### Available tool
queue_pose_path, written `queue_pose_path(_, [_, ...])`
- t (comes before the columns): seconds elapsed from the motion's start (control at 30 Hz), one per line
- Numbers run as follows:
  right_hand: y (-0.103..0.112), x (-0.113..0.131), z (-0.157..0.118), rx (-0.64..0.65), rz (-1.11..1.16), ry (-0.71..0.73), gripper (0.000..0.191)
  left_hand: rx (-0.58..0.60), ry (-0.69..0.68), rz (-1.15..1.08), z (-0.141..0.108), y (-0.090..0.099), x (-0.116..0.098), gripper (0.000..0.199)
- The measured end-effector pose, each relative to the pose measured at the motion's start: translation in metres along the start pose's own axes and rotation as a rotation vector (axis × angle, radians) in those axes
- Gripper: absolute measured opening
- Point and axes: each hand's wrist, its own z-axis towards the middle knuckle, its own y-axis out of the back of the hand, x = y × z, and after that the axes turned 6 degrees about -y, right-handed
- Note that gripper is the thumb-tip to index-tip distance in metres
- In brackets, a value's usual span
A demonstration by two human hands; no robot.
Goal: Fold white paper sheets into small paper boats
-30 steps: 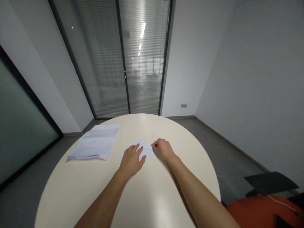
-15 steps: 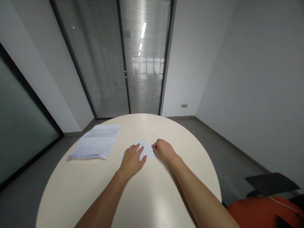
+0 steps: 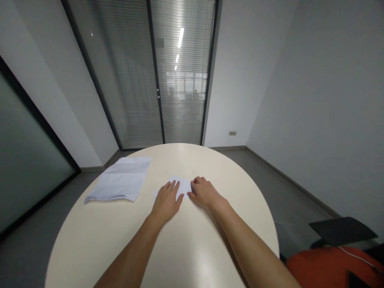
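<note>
Now the right hand (image 3: 205, 193) has loosened its pinch, thumb stretched toward the small white paper (image 3: 184, 185), apparently turning from edge work to flattening. Mid-bench (image 3: 172, 256), the sheet lies under the splayed left hand (image 3: 166, 203); whether the right grip holds paper, I cannot tell.

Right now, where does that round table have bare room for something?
The round table is bare between the left forearm and right forearm, then onward to the right rim. It's crowded mid-table, where the left hand and right hand partly cover a small white paper, and at left, under folded white sheets.
</note>
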Motion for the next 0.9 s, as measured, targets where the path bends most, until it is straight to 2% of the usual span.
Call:
queue_pose_path(0.1, [-0.006,-0.002,0.001,-0.023,0.002,-0.038,0.044,-0.029,0.042,0.001,0.001,0.0,0.005,0.051])
queue_pose_path(0.37, [-0.008,-0.01,0.005,-0.046,0.014,-0.083,0.042,-0.078,0.27,0.075,0.001,0.01,0.024,0.048])
queue_pose_path(0.63, [-0.014,-0.017,0.014,-0.071,0.066,0.034,0.031,-0.102,0.316,0.02,0.004,0.011,0.032,0.046])
queue_pose_path(0.9, [-0.012,-0.019,0.013,-0.076,0.075,0.042,0.03,-0.159,0.414,-0.017,0.002,0.004,0.049,0.048])
